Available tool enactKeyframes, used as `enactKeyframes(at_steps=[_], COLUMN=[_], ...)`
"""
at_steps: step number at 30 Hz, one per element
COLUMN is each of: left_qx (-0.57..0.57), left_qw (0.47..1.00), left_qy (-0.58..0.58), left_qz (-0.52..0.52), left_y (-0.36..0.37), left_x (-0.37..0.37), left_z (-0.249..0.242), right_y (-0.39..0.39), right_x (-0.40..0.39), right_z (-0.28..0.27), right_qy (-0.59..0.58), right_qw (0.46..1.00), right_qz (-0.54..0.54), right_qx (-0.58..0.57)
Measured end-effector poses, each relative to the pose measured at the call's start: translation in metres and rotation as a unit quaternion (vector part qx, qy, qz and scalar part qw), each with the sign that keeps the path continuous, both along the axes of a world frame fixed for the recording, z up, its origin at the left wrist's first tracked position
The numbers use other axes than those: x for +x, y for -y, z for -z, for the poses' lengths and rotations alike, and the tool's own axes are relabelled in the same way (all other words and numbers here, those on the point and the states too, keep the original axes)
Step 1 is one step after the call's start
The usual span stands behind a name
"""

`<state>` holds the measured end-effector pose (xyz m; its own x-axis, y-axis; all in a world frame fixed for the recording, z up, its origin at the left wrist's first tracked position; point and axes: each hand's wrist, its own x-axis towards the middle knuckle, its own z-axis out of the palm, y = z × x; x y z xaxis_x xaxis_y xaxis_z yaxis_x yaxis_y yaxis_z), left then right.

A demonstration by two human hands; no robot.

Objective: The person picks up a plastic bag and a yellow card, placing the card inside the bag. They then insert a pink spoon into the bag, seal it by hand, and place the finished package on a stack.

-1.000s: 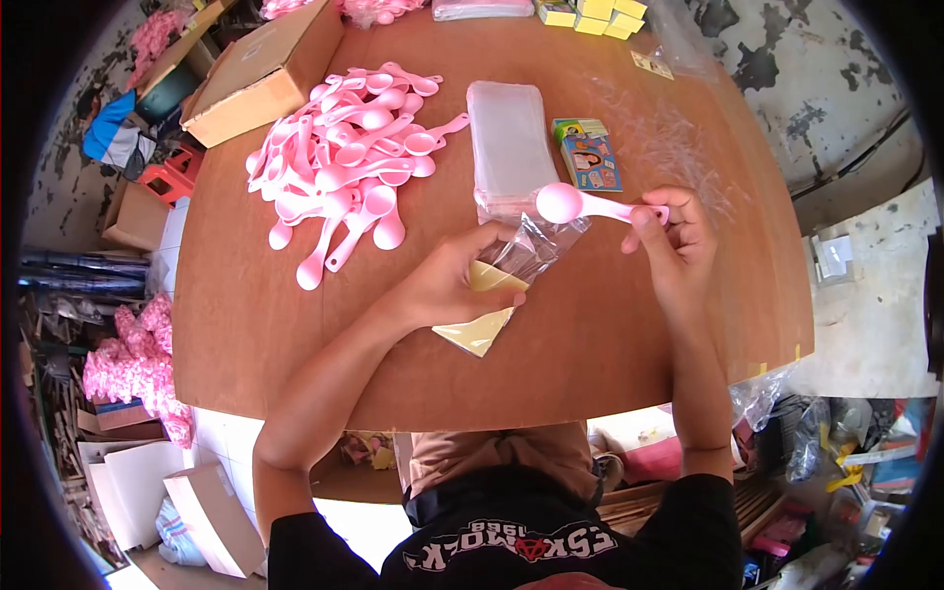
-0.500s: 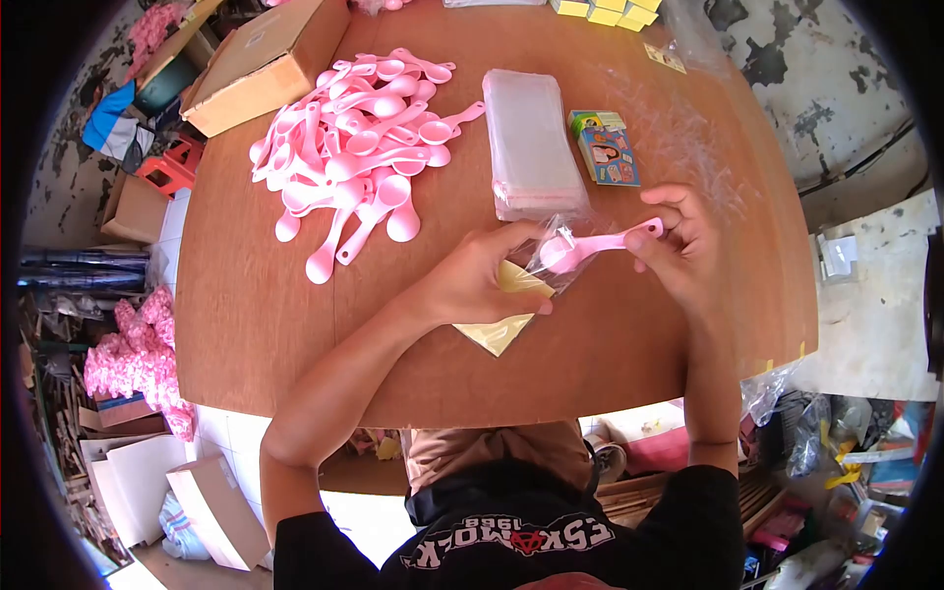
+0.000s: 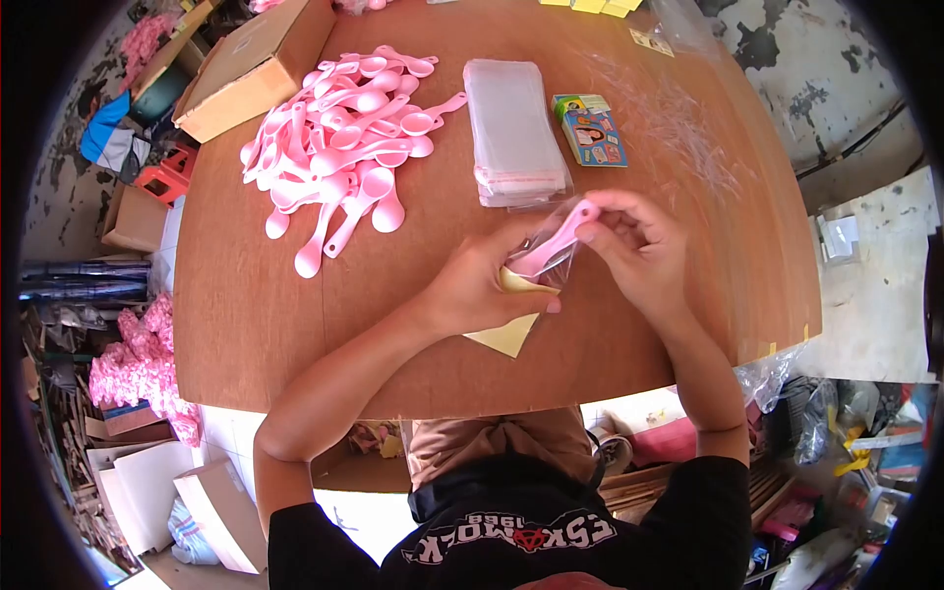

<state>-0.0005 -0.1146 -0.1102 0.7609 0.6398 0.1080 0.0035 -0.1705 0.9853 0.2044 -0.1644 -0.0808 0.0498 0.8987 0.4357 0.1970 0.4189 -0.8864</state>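
Observation:
My left hand [image 3: 482, 275] is closed on a clear plastic bag [image 3: 559, 258] and a pale yellow card [image 3: 506, 336]. Inside the bag lies most of a pink spoon [image 3: 560, 239], its bowl end toward my left hand. The fingers of my right hand [image 3: 634, 236] pinch the holed handle end of that spoon at the bag's mouth. Beyond my hands lie a stack of clear bags [image 3: 516, 128] and a small pile of printed cards [image 3: 593, 138]. A heap of pink spoons [image 3: 344, 133] spreads over the left part of the table.
A cardboard box [image 3: 256, 69] sits at the wooden table's [image 3: 393, 379] far left corner. Yellow blocks [image 3: 600, 6] stand at the far edge, and loose clear plastic [image 3: 688, 133] lies at the right. Pink bundles [image 3: 147, 359] are on the floor at the left.
The spoon has gone deeper into the bag and now slants more steeply. My right hand has moved left toward my left hand. The view has shifted slightly.

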Motion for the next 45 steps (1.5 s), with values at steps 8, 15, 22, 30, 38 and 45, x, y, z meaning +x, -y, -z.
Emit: enactKeyframes(at_steps=[8,15,22,30,38,45], left_qx=[0.037,0.095,-0.009,0.029,-0.142,-0.109], left_qw=[0.998,0.991,0.988,0.985,0.969,0.985], left_qy=[0.046,0.09,0.144,0.165,0.203,0.131], left_qz=[-0.01,0.014,0.059,-0.028,0.019,0.005], left_y=[0.005,0.003,-0.002,-0.004,-0.008,-0.005], left_x=[-0.001,-0.007,-0.013,-0.01,-0.009,0.0], left_z=[-0.003,0.002,-0.002,0.006,0.003,0.006], right_y=[0.0,0.004,0.015,0.024,-0.007,-0.003], right_x=[-0.002,-0.008,0.013,-0.009,-0.014,-0.021], right_z=[-0.004,-0.043,-0.142,-0.114,-0.006,0.004], right_qy=[-0.081,0.037,0.228,0.07,-0.079,0.166], right_qw=[0.993,0.993,0.955,0.992,0.981,0.982], right_qz=[-0.081,-0.061,0.102,-0.072,-0.059,0.029], right_qx=[-0.041,-0.089,0.159,0.079,-0.166,0.08])
